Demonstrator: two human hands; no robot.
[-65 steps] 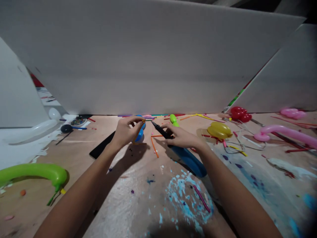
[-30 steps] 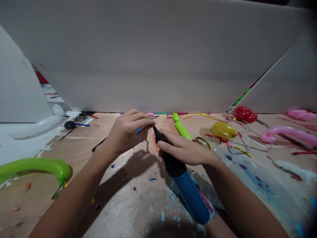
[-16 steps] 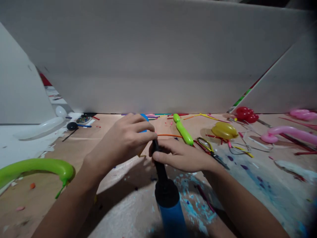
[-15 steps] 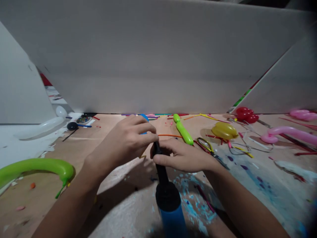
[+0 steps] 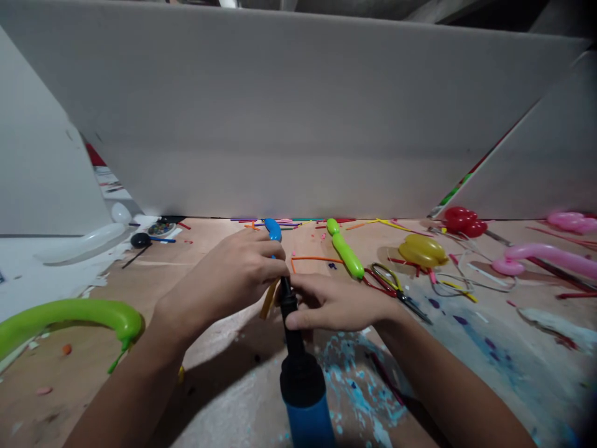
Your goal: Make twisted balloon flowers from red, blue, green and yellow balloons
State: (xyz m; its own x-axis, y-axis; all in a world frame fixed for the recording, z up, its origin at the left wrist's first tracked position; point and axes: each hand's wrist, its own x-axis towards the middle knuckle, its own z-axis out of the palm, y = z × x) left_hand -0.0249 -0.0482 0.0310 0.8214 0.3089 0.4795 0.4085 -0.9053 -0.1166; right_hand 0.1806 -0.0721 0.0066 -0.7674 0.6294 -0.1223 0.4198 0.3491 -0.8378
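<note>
A balloon pump with a blue body [image 5: 310, 426] and a black nozzle [image 5: 293, 330] points away from me at the bottom middle. My left hand [image 5: 236, 267] is closed at the nozzle's tip, fingers pinched together. From under it hangs a limp, dull yellow balloon [image 5: 268, 300]; its end at the tip is hidden by fingers. My right hand [image 5: 342, 302] curls around the nozzle from the right, thumb along its near side and fingers partly hidden behind. Just beyond the left hand lies a small inflated blue balloon [image 5: 273, 230].
An inflated green balloon [image 5: 346, 252] and scissors [image 5: 401, 292] lie to the right, near yellow [image 5: 422, 250], red [image 5: 464, 222] and pink [image 5: 545, 250] balloons. At left is a long green balloon [image 5: 84, 314]. A white panel [image 5: 298, 124] stands across the back.
The pump nozzle and both hands sit slightly further left and nearer in the picture. The hanging yellow balloon and the blue balloon behind the left hand show more. The camera view has shifted slightly.
</note>
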